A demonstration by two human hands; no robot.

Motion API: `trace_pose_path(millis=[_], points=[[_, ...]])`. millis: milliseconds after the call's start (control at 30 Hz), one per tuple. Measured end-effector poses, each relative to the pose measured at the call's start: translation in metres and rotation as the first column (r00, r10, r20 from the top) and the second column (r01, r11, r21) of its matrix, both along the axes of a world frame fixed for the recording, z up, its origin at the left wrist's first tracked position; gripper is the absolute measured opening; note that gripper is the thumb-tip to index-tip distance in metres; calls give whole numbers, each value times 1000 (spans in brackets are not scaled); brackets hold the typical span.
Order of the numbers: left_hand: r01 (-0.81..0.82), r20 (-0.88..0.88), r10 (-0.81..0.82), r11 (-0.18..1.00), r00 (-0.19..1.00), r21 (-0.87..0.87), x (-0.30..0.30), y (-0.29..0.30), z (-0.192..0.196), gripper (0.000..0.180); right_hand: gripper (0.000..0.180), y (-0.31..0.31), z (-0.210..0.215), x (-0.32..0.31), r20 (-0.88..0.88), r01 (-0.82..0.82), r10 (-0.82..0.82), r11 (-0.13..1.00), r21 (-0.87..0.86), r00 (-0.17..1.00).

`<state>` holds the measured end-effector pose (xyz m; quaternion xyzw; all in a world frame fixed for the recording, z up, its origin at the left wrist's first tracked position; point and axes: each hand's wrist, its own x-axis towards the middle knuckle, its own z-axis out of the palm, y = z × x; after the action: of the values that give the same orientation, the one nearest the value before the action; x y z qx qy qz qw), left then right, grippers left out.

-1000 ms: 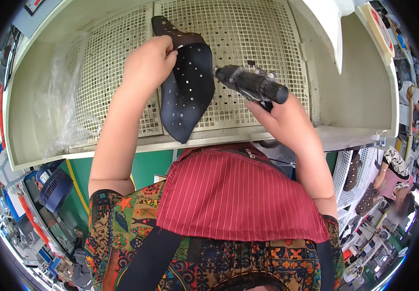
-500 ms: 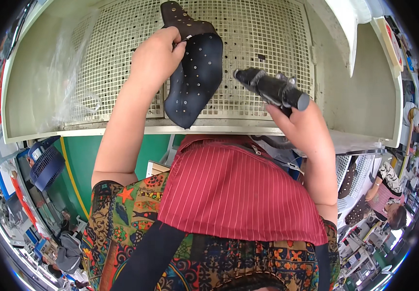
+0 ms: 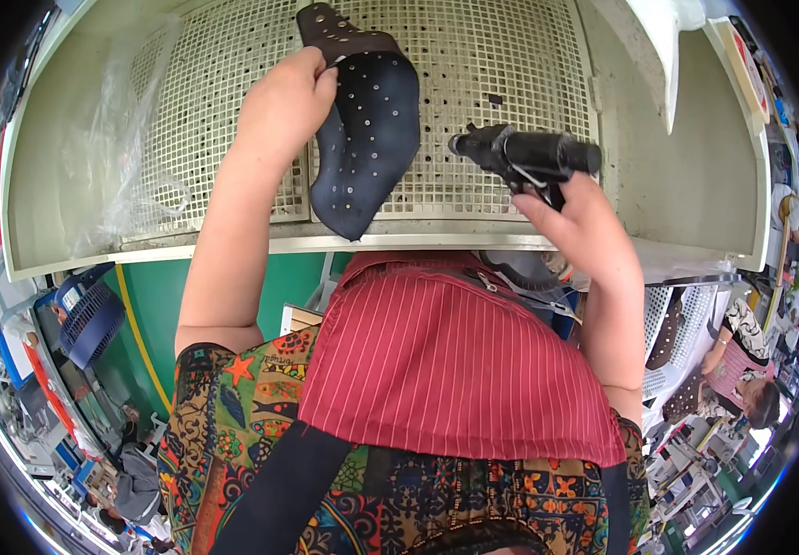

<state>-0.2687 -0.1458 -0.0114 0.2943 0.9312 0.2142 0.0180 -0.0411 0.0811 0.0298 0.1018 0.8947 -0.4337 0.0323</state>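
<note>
My left hand [image 3: 284, 106] grips a dark, curved leather piece [image 3: 367, 129] dotted with small metal studs, holding it up in front of a pale perforated grid panel [image 3: 473, 65]. My right hand [image 3: 575, 217] is closed on the handle of a black spray gun [image 3: 524, 153]. Its nozzle points left toward the studded piece, a short gap away from it.
The grid sits inside a cream booth with side walls and a front ledge [image 3: 233, 242]. Crumpled clear plastic [image 3: 113, 157] hangs at the booth's left. A blue fan [image 3: 90, 319] stands lower left. Another person [image 3: 742, 379] sits at the right, near white mesh trays [image 3: 668, 324].
The booth and both hands sit lower in view. The studded piece has shifted slightly away from the gun, and the gun's nozzle now points more level toward it.
</note>
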Motion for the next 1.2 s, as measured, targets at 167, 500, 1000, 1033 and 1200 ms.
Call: trace_pose_path(millis=[167,500,1000,1033,1200], points=[[16,-26,-12,986,1000,164,9,-7,28,20,35,26,-51,0,385,376,-254,882,-283,887],[393,-471,-330,919,818,39,65,-19,110,18,36,49,-79,74,-84,222,-215,970,96,973],[863,-603,-728,490,326,-125,300,78,143,21,38,-19,41,316,-814,508,-262,860,47,519],[884,-614,-742,444,269,-149,322,87,143,23,41,-23,48,329,-846,547,-246,834,64,474],[967,-658,-748,95,-87,-235,418,151,138,21,43,-44,59,393,-790,729,-309,642,238,529]])
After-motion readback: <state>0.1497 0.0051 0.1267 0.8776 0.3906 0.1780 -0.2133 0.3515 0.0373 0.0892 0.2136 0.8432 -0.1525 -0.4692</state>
